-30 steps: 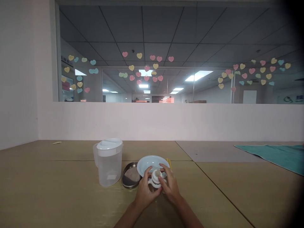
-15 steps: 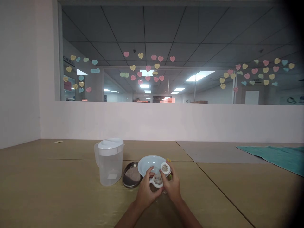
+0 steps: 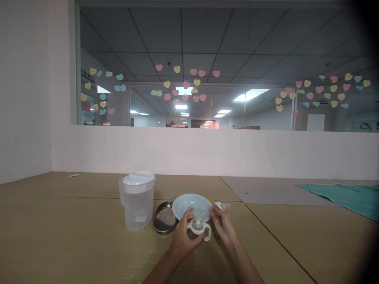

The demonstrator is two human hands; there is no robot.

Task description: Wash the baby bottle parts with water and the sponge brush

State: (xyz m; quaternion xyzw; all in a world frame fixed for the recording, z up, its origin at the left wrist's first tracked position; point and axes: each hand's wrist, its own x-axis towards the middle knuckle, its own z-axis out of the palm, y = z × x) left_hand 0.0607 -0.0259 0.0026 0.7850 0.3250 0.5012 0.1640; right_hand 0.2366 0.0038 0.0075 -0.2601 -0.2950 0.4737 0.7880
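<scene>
My left hand (image 3: 183, 236) is closed around a baby bottle (image 3: 197, 224) with a white two-handled collar. The bottle stands upright with its mouth uncovered, and something small and white shows in the opening. To the right, my right hand (image 3: 224, 225) is closed on the bottle's white top (image 3: 219, 205), which has a clear, teat-like part pointing right. The top is apart from the bottle, and the fingers partly hide it. Just behind the bottle sits a pale blue bowl (image 3: 185, 201), with a thin whitish stick leaning near its front edge.
A lidded clear pitcher (image 3: 137, 207) stands on the left. Beside it is a metal dish (image 3: 156, 228). Yellow strips (image 3: 211, 200) lie at the bowl's right side. A green cloth (image 3: 349, 197) lies at the far right, before a wall with a window.
My right hand has lifted the white top off the bottle and carried it to the right. My left hand has stayed on the bottle. The view has shifted slightly.
</scene>
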